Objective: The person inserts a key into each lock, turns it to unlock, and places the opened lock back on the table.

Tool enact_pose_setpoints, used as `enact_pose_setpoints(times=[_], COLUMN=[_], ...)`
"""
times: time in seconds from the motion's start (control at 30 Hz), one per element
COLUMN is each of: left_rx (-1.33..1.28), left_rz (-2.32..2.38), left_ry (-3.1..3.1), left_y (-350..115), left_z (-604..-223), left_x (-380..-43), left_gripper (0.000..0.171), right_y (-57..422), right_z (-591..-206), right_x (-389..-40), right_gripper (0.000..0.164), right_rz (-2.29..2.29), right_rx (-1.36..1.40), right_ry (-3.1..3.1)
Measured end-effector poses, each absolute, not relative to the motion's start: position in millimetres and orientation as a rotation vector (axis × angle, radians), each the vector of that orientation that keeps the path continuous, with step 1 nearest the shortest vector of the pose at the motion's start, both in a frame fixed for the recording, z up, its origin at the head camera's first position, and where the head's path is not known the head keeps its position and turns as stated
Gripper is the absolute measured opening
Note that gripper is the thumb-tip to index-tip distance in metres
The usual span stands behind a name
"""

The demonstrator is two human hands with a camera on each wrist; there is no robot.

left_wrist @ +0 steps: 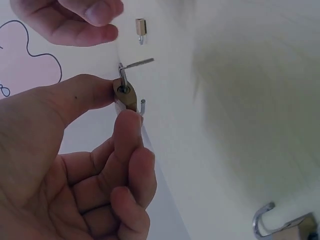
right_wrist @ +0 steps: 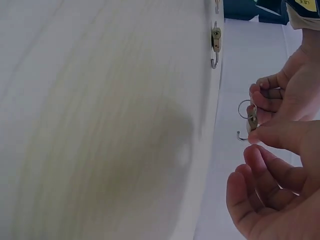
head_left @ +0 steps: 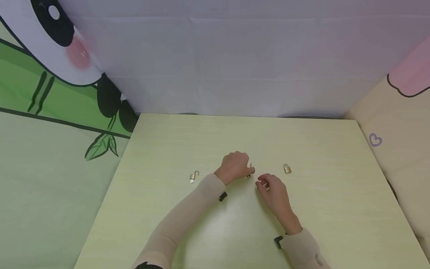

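My left hand (head_left: 242,168) pinches a small brass padlock (left_wrist: 127,96) between thumb and forefinger, just above the pale table (head_left: 235,231). A key (left_wrist: 134,65) sticks out of the lock and its shackle (left_wrist: 142,106) stands open. In the right wrist view the same padlock (right_wrist: 252,121) shows with a key ring (right_wrist: 244,108). My right hand (head_left: 264,184) hovers a little to the right of the key with loosely curled fingers, holding nothing and not touching it.
A second padlock (head_left: 287,169) lies on the table to the right of my hands. A third one (head_left: 193,175), with its shackle open and a key in it, lies to the left. Fabric walls close in the table's back and sides.
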State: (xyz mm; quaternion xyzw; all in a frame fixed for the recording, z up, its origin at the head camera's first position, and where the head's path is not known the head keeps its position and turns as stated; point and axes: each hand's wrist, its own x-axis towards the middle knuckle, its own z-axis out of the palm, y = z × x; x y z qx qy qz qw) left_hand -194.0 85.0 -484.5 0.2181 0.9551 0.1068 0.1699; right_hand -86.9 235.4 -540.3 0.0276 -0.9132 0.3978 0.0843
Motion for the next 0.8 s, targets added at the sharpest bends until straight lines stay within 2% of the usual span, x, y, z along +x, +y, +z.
enact_pose_setpoints(times=[0.43,0.8], left_rx=[0.613,0.590], left_rz=[0.277,0.212], left_ry=[2.666,2.715], left_y=[88,88], left_z=[-517,-525], left_x=[-191,-189], left_gripper=[0.043,0.039], right_y=[248,256], right_z=[-538,-536], right_x=[-77,-74], right_gripper=[0.009,0.011], right_rz=[1.148,1.081], right_rx=[0.073,0.052], right_ry=[-2.779,-2.817])
